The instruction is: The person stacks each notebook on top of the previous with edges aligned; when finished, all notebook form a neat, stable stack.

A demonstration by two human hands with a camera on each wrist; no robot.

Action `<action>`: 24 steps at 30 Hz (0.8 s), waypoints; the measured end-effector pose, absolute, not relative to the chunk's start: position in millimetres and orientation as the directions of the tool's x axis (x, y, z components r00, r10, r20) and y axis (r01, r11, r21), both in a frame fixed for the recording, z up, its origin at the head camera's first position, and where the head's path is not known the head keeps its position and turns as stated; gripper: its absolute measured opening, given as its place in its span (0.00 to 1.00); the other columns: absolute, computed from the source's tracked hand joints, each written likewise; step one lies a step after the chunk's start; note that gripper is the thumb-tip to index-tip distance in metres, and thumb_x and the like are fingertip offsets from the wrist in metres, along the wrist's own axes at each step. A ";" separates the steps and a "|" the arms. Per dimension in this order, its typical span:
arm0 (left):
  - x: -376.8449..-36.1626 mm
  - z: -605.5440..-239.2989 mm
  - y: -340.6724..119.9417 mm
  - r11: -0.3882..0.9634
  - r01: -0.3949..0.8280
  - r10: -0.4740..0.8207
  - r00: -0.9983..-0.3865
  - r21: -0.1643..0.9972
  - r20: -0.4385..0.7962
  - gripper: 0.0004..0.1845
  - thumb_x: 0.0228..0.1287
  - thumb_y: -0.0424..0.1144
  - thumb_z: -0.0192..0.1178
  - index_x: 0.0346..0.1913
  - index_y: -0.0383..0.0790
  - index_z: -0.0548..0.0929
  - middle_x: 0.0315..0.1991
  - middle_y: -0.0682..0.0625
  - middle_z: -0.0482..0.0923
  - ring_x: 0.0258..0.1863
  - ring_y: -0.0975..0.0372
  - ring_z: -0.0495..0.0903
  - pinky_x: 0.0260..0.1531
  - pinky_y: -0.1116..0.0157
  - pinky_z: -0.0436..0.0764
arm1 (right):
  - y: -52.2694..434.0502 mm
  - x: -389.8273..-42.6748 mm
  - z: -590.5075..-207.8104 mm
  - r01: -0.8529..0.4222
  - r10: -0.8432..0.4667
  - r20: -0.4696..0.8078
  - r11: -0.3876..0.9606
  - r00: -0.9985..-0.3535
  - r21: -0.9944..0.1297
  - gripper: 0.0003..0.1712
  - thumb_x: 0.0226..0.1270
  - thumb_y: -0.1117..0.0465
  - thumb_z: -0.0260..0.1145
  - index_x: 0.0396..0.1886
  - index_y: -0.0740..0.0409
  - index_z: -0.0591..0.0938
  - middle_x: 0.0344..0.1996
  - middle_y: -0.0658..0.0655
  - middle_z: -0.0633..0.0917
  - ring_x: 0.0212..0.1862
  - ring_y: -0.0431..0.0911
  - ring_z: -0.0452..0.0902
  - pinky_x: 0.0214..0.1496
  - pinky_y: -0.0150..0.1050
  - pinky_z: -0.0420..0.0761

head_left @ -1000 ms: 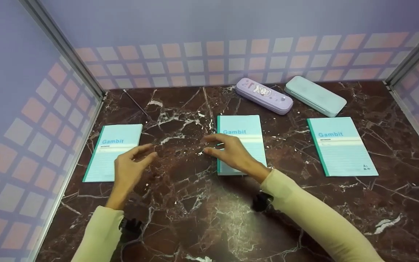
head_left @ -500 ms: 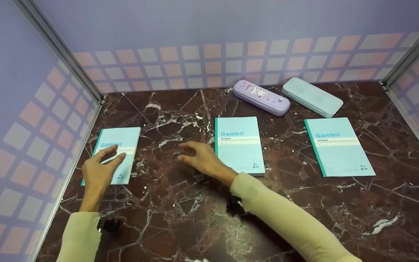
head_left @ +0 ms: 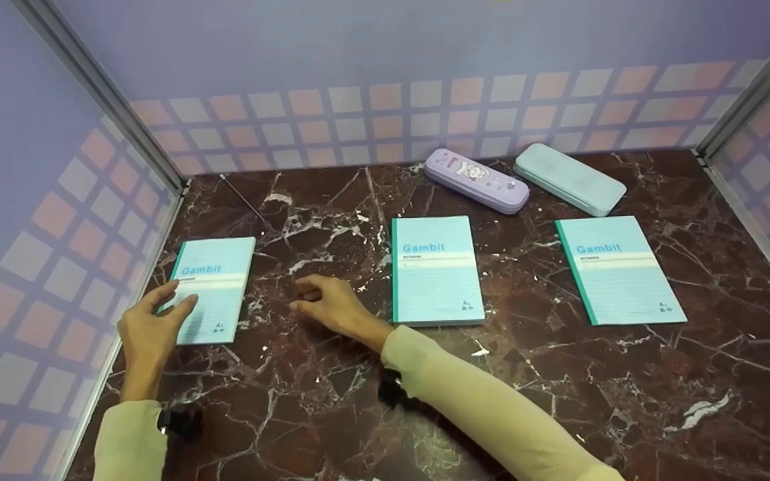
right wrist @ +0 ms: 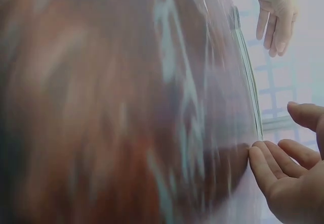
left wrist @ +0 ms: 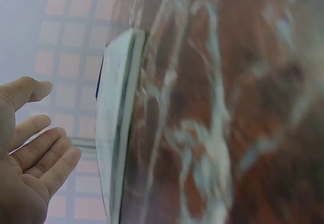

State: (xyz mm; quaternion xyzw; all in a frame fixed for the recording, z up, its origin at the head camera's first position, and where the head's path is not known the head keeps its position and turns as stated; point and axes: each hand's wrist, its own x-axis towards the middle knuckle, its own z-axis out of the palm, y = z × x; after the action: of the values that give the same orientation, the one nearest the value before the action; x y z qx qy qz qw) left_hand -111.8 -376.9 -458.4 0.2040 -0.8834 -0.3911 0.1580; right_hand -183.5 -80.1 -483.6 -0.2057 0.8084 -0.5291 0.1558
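Marbled desk (head_left: 305, 427); left hand (head_left: 150, 329) and right hand (head_left: 333, 304) flanking left notebook (head_left: 218, 297), fingers parted, gripping nothing (seemingly lining up); next move probably needing pinch.

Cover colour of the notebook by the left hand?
The notebook is pale turquoise with a whitish band, clearest in the head view.

Row across bench (head_left: 726, 427), back wall (head_left: 385, 47) behind
L notebook (head_left: 221, 294) nr L wall (head_left: 31, 227), stick (head_left: 243, 198) behind it; mid notebook (head_left: 438, 274) w/ L pencil case (head_left: 477, 182) behind, slightly R; R notebook (head_left: 619, 274) w/ R pencil case (head_left: 570, 179) behind, slightly L. L hand (head_left: 150, 327) at L notebook's L edge; R hand (head_left: 333, 306) btwn L & mid notebooks.
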 end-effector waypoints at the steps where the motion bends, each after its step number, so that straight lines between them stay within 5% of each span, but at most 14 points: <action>1: -110.3 -459.6 -379.7 0.610 -0.247 -0.492 -0.863 0.753 0.115 0.29 0.69 0.50 0.74 0.69 0.42 0.84 0.64 0.41 0.83 0.57 0.49 0.87 0.46 0.76 0.81 | -83.9 -182.1 -484.7 -0.163 -0.496 -0.034 0.349 -0.868 -0.923 0.28 0.73 0.58 0.75 0.68 0.62 0.81 0.59 0.59 0.87 0.56 0.46 0.85 0.58 0.31 0.83; 4: -106.5 -463.0 -387.0 0.614 -0.265 -0.511 -0.851 0.743 0.119 0.30 0.69 0.50 0.74 0.69 0.43 0.84 0.63 0.40 0.83 0.54 0.53 0.87 0.48 0.73 0.79 | -93.1 -177.8 -486.4 -0.153 -0.488 -0.032 0.334 -0.872 -0.930 0.27 0.72 0.59 0.76 0.67 0.62 0.82 0.58 0.59 0.87 0.56 0.46 0.85 0.58 0.30 0.82; 10: -99.7 -467.6 -399.5 0.616 -0.276 -0.536 -0.834 0.738 0.135 0.28 0.68 0.45 0.74 0.68 0.39 0.84 0.59 0.37 0.85 0.37 0.80 0.77 0.43 0.77 0.75 | -107.8 -171.1 -486.4 -0.148 -0.506 -0.051 0.346 -0.861 -0.927 0.28 0.71 0.58 0.77 0.68 0.60 0.82 0.57 0.57 0.88 0.55 0.44 0.85 0.58 0.30 0.83; 12: -97.9 -467.8 -402.8 0.614 -0.295 -0.543 -0.831 0.732 0.121 0.28 0.68 0.45 0.75 0.68 0.39 0.84 0.59 0.37 0.85 0.37 0.81 0.77 0.43 0.79 0.75 | -111.9 -169.5 -485.3 -0.142 -0.520 -0.067 0.352 -0.851 -0.925 0.29 0.71 0.58 0.77 0.69 0.59 0.82 0.58 0.56 0.87 0.55 0.44 0.85 0.58 0.30 0.82; 16: -95.5 -466.2 -406.9 0.610 -0.346 -0.542 -0.838 0.713 0.057 0.29 0.70 0.45 0.74 0.69 0.39 0.83 0.61 0.38 0.84 0.51 0.63 0.86 0.52 0.71 0.79 | -119.9 -167.9 -484.6 -0.116 -0.540 -0.102 0.354 -0.836 -0.928 0.30 0.70 0.58 0.77 0.69 0.57 0.82 0.61 0.54 0.86 0.55 0.42 0.84 0.58 0.30 0.82; 19: -93.8 -465.9 -409.5 0.616 -0.372 -0.522 -0.853 0.694 0.006 0.30 0.71 0.44 0.72 0.71 0.36 0.81 0.64 0.36 0.82 0.64 0.46 0.81 0.64 0.56 0.78 | -125.5 -166.3 -485.3 -0.068 -0.549 -0.140 0.341 -0.824 -0.938 0.31 0.69 0.57 0.78 0.70 0.55 0.82 0.62 0.52 0.86 0.55 0.41 0.84 0.56 0.29 0.83; 24: -89.6 -468.0 -414.4 0.651 -0.385 -0.501 -0.865 0.654 -0.010 0.28 0.72 0.41 0.70 0.69 0.31 0.81 0.63 0.31 0.81 0.66 0.37 0.76 0.69 0.42 0.72 | -131.7 -163.3 -486.7 -0.031 -0.601 -0.158 0.291 -0.783 -0.956 0.33 0.69 0.59 0.78 0.72 0.55 0.80 0.65 0.51 0.84 0.55 0.38 0.84 0.52 0.28 0.84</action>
State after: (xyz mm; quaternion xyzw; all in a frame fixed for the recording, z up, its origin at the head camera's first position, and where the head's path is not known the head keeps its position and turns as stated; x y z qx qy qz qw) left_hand -89.6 -414.4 -468.0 0.2450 -0.9045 -0.3382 0.0863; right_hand -163.3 -131.7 -486.7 -0.2074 0.7617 -0.5582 0.2555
